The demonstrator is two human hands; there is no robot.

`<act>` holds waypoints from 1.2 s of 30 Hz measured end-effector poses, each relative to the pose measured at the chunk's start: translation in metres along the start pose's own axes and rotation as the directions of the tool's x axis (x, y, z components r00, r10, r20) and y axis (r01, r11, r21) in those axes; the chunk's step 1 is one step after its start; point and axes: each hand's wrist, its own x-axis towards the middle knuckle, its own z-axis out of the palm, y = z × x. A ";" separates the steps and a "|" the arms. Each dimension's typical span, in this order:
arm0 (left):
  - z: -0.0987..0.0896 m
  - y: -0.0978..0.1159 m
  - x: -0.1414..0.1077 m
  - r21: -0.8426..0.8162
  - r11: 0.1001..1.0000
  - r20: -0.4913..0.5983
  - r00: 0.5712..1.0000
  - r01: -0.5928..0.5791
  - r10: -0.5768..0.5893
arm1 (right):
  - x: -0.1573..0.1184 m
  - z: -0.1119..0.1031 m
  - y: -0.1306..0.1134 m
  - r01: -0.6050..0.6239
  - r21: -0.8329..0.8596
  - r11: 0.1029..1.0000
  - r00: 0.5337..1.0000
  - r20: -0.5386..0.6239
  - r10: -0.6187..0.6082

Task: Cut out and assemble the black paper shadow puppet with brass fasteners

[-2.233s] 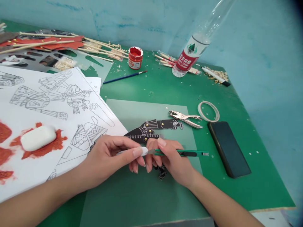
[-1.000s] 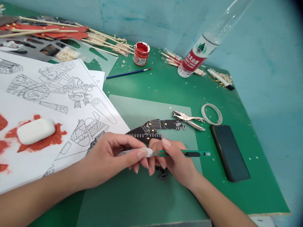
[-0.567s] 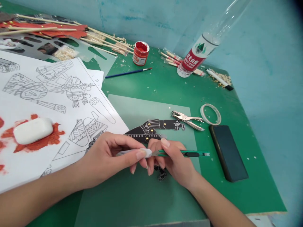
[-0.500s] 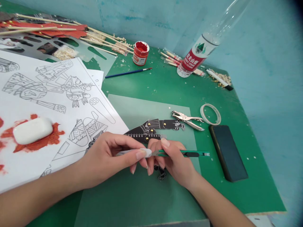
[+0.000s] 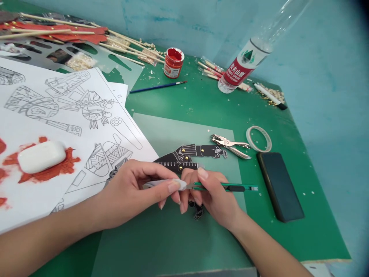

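My right hand is closed round a slim green utility knife, its blade pointing left. Between the thumb and fingers of my left hand is a whitish piece, meeting the blade end; its kind is unclear and my fingers cover part of it. Just beyond my hands, a black jointed paper figure with brass fasteners lies on a translucent sheet. Part of the figure is hidden by my hands, with one piece showing below them.
Right of the hands lie a hole punch, a tape roll and a phone. Printed drawings and a white case are left. Behind stand a red paint jar and a tilted bottle.
The view has shifted slightly, moving the whole scene a little to the right. Both hands keep the same hold on the knife and the whitish piece.
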 end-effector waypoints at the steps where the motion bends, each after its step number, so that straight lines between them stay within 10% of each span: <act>1: 0.000 0.000 0.000 0.002 1.000 0.001 1.000 0.000 0.000 | 0.000 0.000 0.000 0.000 -0.001 1.000 1.000 -0.001 0.000; 36: 0.003 0.002 -0.002 0.022 0.998 0.004 0.998 -0.061 0.061 | -0.002 0.002 0.005 0.003 0.034 0.999 1.000 -0.011 -0.003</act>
